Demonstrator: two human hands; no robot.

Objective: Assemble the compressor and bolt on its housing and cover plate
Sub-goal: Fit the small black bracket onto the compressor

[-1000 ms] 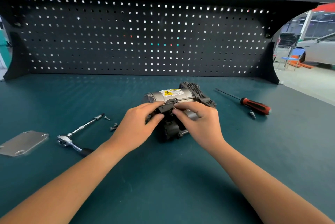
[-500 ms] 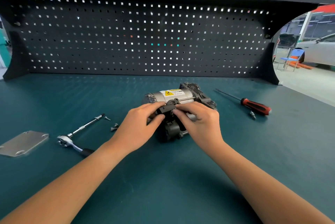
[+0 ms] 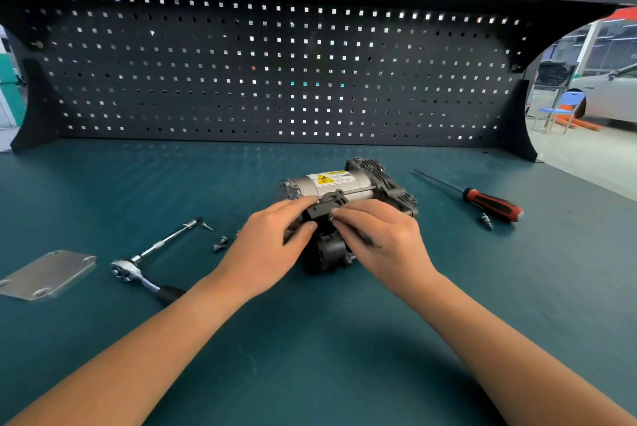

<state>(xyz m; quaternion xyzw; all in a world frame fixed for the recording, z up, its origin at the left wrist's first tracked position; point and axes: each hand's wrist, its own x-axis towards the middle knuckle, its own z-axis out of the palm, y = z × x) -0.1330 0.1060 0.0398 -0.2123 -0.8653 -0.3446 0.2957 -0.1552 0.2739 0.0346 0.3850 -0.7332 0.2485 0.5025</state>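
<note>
Overhead, a dark pegboard (image 3: 275, 81) backs the teal desk (image 3: 310, 374) where a person works bare-handed, both forearms reaching in from the near edge. At mid-desk lies the compressor (image 3: 344, 184). Its silver motor barrel, marked with a yellow warning label, runs left to right with the right end angled slightly away, ending in a dark finned head on the right, while a black section projects toward the person. Both hands cover much of that near section. The left hand (image 3: 272, 249), fingers curled, grips the black housing (image 3: 322, 208) between thumb and forefinger from the left. The right hand (image 3: 382, 239), also curled, pinches the same piece from the right; whether it also holds a bolt cannot be told. Well apart at far left lies the flat grey cover plate (image 3: 48, 274). Between it and the left hand rests a ratchet wrench (image 3: 151, 253), its extension pointing up and right. On the right a red-handled screwdriver (image 3: 482, 199) lies with its shaft pointing up and left. Loose screws (image 3: 220, 243) sit just beside the left hand, and a small bit (image 3: 486, 220) lies near the screwdriver's handle.
</note>
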